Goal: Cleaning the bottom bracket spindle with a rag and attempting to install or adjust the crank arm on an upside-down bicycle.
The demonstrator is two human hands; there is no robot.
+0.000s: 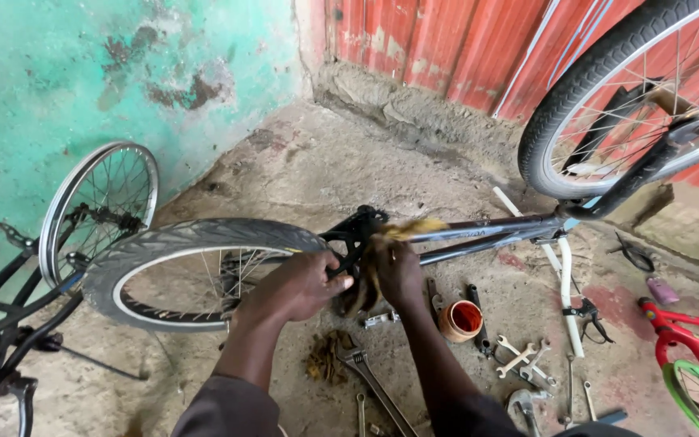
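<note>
An upside-down bicycle with a dark frame (487,233) stands across the concrete floor, its rear tyre (196,243) to the left and front wheel (633,97) raised at top right. My left hand (305,283) grips the black pedal crank (357,231) at the bottom bracket. My right hand (398,271) presses a frayed brownish rag (410,231) against the same spot on the frame. Both hands are closed around what they hold, close together.
Spanners (519,356), an adjustable wrench (366,372), pliers (633,255) and an orange tub of grease (461,320) lie on the floor below the frame. A bare rim (99,202) leans on the green wall. A black bike (2,340) is left, a red one (689,348) right.
</note>
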